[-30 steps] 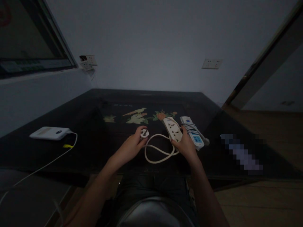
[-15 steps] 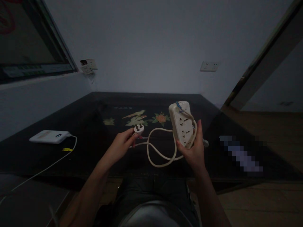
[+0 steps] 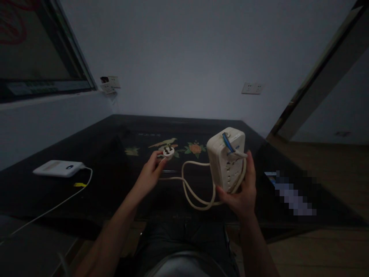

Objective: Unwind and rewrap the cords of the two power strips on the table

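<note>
My left hand (image 3: 149, 172) is closed around the base of a white plug (image 3: 168, 151), whose dark prongs face up and away from me. In my right hand (image 3: 241, 196) is a white power strip (image 3: 216, 161), tilted so its top end and socket face both show. Blue wires come out at that end and run into the white cable (image 3: 198, 207). This cable loops between my hands above the dark table (image 3: 161, 204). My right fingers wrap the strip's right side and the thumb its lower left edge; part of the socket face is shaded.
A white power bank (image 3: 59, 168) with a thin white cord lies at the left, near a yellow tag (image 3: 80, 184). A partly blurred phone (image 3: 270, 177) lies at the right. Wall sockets (image 3: 252, 88) are behind the table, with another loose set (image 3: 108, 88) at left.
The power strip has tipped, bringing its wired end toward me, and shifted slightly right. The plug has turned a little in my left hand. My view has shifted slightly.
</note>
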The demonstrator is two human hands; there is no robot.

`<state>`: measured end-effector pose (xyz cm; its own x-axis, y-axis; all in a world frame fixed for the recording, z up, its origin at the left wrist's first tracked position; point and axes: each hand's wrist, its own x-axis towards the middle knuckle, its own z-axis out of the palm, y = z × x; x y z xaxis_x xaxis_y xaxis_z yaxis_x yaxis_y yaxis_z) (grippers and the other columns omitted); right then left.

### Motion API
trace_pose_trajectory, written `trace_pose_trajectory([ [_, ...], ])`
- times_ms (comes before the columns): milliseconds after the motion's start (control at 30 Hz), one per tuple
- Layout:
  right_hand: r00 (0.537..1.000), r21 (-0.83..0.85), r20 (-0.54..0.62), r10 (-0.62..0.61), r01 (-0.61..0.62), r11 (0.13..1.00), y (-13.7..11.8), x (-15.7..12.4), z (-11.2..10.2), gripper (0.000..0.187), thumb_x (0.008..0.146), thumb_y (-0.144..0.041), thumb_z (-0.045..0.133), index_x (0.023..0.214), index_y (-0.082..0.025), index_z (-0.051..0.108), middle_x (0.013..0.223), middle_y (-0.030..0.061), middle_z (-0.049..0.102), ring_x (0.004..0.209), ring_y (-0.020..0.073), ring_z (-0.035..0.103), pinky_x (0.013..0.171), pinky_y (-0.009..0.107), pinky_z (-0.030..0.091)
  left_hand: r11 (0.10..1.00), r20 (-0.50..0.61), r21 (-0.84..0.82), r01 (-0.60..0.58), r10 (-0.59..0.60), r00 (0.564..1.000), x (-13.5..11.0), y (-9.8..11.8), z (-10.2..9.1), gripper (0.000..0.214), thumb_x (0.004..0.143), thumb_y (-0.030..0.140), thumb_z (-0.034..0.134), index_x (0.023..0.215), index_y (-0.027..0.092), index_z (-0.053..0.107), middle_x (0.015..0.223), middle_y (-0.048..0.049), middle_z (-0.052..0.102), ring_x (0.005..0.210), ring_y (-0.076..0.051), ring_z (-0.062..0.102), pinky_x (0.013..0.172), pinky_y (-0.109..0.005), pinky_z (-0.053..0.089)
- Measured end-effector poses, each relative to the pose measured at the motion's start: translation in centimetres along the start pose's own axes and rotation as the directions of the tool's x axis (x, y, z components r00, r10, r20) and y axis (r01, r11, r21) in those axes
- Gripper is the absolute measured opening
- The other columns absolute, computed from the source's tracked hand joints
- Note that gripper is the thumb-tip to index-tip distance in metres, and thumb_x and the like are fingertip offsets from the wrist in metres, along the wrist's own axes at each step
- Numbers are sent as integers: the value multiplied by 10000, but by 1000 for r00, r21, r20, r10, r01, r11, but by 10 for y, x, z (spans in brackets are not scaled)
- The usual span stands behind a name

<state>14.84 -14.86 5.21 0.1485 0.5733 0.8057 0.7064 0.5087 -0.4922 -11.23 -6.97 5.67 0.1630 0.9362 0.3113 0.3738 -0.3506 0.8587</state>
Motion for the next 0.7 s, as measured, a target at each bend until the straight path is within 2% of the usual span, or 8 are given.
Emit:
trace_pose_trajectory([
  [67, 998, -8, 6, -60, 60, 998, -2, 1, -1, 966, 723, -445, 649, 1507, -249, 120, 1480, 104, 316, 1357, 345, 334, 1031, 476, 405, 998, 51, 52, -34, 32, 998, 9, -1, 5, 338, 893, 385, 456, 1167, 190, 491, 820, -16, 619, 720, -158, 566, 655, -265, 431],
  [167, 991, 7, 14, -133, 133, 991, -3, 4, -2, 954, 734, -474, 634, 1507, -244, 125, 1483, 106, 316, 1355, 349, 338, 1030, 485, 404, 974, 150, 160, -160, 136, 979, 28, 3, 16, 268, 885, 312, 451, 1078, 169, 568, 853, -36, 641, 777, -173, 581, 736, -306, 449],
  [233, 990, 13, 41, -138, 137, 990, -3, 7, -2, 975, 717, -485, 645, 1506, -231, 130, 1483, 116, 317, 1356, 357, 334, 1027, 490, 406, 954, 214, 159, -253, 217, 952, 39, 8, 24, 238, 874, 267, 460, 1030, 169, 611, 936, -58, 665, 868, -190, 595, 812, -330, 450],
  [300, 991, 12, 73, -109, 108, 994, -2, 11, -3, 1008, 690, -486, 665, 1504, -219, 133, 1486, 128, 314, 1360, 364, 324, 1026, 492, 408, 941, 312, 93, -324, 282, 907, 44, 12, 31, 232, 875, 263, 473, 1021, 179, 633, 1004, -61, 674, 929, -194, 598, 859, -332, 445],
  [400, 996, -4, 81, -50, 50, 999, 0, 14, -5, 1016, 672, -489, 670, 1498, -209, 149, 1488, 132, 317, 1373, 368, 301, 1043, 507, 387, 945, 443, 6, -328, 292, 848, 37, 15, 33, 268, 912, 313, 444, 1053, 192, 637, 1029, -55, 670, 940, -182, 598, 861, -319, 449],
  [500, 998, 4, 57, 8, -8, 1000, 5, 15, -4, 959, 694, -467, 653, 1487, -195, 188, 1491, 134, 322, 1380, 354, 298, 1060, 506, 368, 945, 471, 49, -322, 263, 842, 23, 14, 30, 293, 922, 382, 441, 1001, 190, 647, 968, -48, 649, 911, -174, 575, 839, -312, 440],
  [600, 997, 58, 45, 66, -69, 996, 12, 13, 2, 919, 715, -422, 651, 1484, -196, 200, 1503, 134, 309, 1374, 331, 321, 1068, 497, 364, 913, 494, 117, -391, 288, 821, 12, 14, 30, 303, 823, 473, 597, 892, 180, 637, 885, -31, 609, 884, -182, 531, 826, -319, 411],
  [700, 995, 88, 29, 96, -98, 991, 18, 11, 11, 919, 704, -383, 676, 1480, -214, 213, 1496, 130, 326, 1356, 319, 356, 1078, 509, 348, 892, 498, 115, -437, 329, 802, 4, 19, 36, 342, 711, 480, 718, 804, 172, 604, 847, -13, 577, 888, -188, 507, 835, -325, 382],
])
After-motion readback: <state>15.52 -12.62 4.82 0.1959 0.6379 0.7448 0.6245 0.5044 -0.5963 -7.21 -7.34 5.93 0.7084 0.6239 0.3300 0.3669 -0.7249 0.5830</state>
